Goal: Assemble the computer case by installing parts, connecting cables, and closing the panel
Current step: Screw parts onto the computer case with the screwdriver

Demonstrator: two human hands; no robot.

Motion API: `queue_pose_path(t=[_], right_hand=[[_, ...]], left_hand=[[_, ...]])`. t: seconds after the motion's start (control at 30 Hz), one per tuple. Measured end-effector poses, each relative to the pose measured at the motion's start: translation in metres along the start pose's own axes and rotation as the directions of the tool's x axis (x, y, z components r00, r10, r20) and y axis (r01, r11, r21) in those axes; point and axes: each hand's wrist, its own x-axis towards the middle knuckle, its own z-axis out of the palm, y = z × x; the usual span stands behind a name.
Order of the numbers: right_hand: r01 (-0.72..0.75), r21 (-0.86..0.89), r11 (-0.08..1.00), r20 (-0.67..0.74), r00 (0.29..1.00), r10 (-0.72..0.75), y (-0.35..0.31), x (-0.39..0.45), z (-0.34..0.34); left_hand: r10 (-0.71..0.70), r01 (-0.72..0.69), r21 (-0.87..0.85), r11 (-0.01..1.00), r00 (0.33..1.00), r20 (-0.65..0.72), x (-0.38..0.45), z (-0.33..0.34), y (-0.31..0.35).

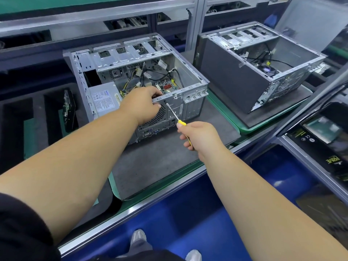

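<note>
Left hand (pixel 145 104) is clamped over the near rim of the open computer case (pixel 135 80), fingers (pixel 157 95) hooked inside, steadying a chassis that holds the power supply (pixel 104 97), loose cables and the board. Right hand (pixel 199 136) is clenched round the yellow-handled screwdriver (pixel 174 114), whose shaft runs up toward eleven o'clock, tip at the rear panel just beside those left fingers. At two o'clock a second case (pixel 259 72) sits on the surface (pixel 169 157), well apart.
</note>
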Motion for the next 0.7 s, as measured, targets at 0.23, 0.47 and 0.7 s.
queue_pose_path(t=[0.23, 0.47, 0.7], right_hand=[[-0.221, 0.136, 0.966, 0.196, 0.962, 0.192, -0.005, 0.003, 0.008], [-0.033, 0.067, 0.997, 0.015, 0.999, 0.032, -0.004, -0.006, 0.006], [-0.243, 0.091, 0.966, 0.09, 0.968, 0.235, -0.019, -0.005, 0.009]], left_hand=[[0.01, -0.01, 0.012, 1.0, 1.0, 0.0, 0.0, 0.001, 0.0], [0.006, -0.006, 0.006, 1.0, 1.0, -0.005, 0.001, 0.003, -0.001], [0.003, -0.003, 0.005, 1.0, 1.0, 0.008, 0.001, 0.001, -0.001]])
